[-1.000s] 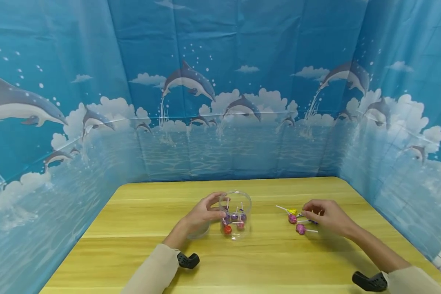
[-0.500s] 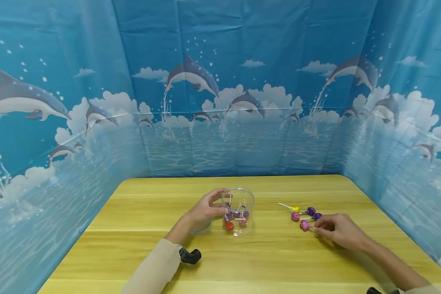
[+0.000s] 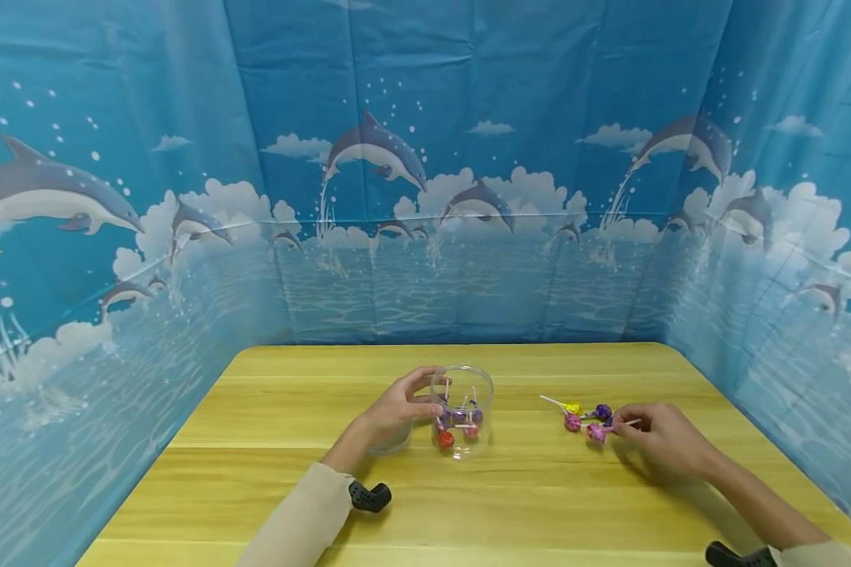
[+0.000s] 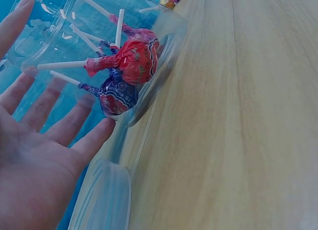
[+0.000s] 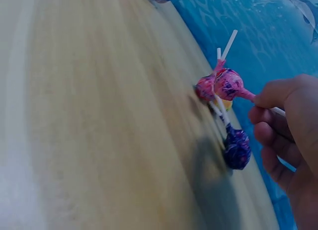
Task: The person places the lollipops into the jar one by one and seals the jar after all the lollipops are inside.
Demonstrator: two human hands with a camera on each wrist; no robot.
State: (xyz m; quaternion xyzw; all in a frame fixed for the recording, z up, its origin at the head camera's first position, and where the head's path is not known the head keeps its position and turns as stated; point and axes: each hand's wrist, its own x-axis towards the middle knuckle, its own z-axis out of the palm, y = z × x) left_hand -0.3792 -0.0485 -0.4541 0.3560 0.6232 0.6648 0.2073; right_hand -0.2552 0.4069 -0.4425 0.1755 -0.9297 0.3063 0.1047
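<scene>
A clear plastic jar [image 3: 462, 449] stands on the table with several wrapped lollipops inside. One red lollipop [image 4: 136, 63] and a dark blue one [image 4: 118, 96] show close in the left wrist view. My left hand [image 3: 397, 403] holds the jar's left side, thumb in front and fingers spread behind it. Over to the right, my right hand [image 3: 663, 435] pinches a pink lollipop [image 5: 229, 85] by its stick between thumb and forefinger. Just beyond it lie another pink lollipop [image 3: 572, 423], a yellow one [image 3: 573, 409] and a purple one [image 3: 602, 412].
A round clear lid [image 4: 102, 195] lies on the wooden table [image 3: 291, 488], left of the jar and partly behind the left hand. Blue dolphin-print curtains [image 3: 425, 291] hang around the table's back and sides.
The right hand moves from the back of the loose lollipops to the nearest pink one, takes its stick and tips it up. The left hand stays at the jar.
</scene>
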